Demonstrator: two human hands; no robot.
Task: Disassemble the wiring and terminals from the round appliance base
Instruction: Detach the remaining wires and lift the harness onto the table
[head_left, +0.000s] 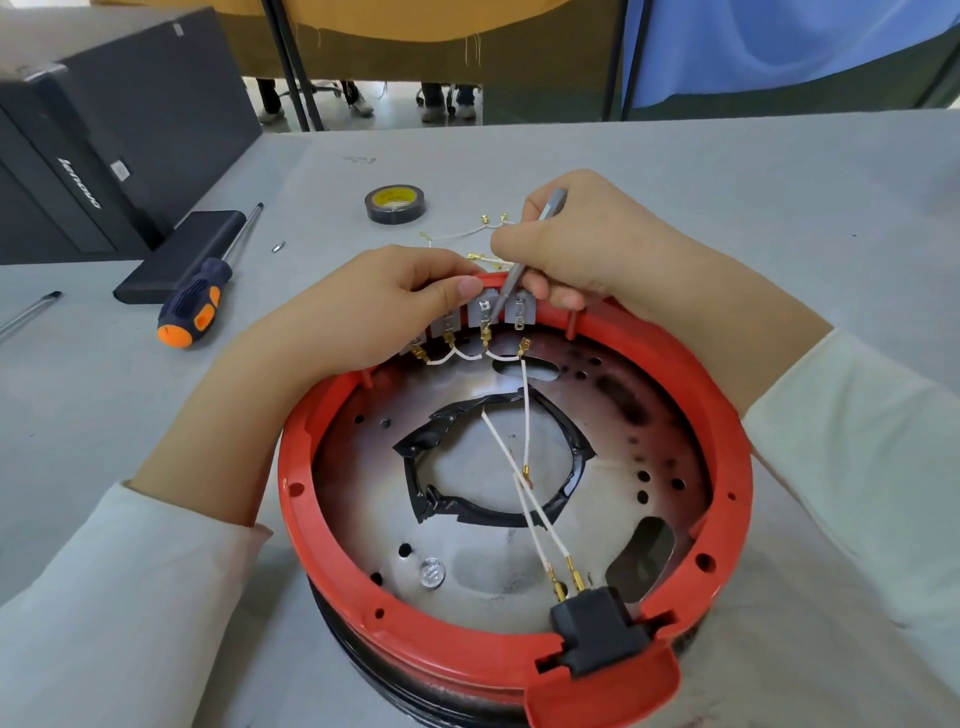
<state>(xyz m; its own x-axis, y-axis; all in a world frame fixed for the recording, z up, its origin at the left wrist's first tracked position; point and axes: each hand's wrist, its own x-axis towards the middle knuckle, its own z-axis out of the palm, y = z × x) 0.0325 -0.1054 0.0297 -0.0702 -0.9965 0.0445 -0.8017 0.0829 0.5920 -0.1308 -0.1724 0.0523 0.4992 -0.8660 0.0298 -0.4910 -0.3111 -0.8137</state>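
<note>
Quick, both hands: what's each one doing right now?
Left hand: pinching the red rim by the terminals.
Right hand: gripping a thin metal tool.

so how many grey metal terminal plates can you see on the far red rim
4, in a row on the far wall of the red plastic rim: leftmost, second, third under the tool tip, fourth. The hands may hide more.
</note>
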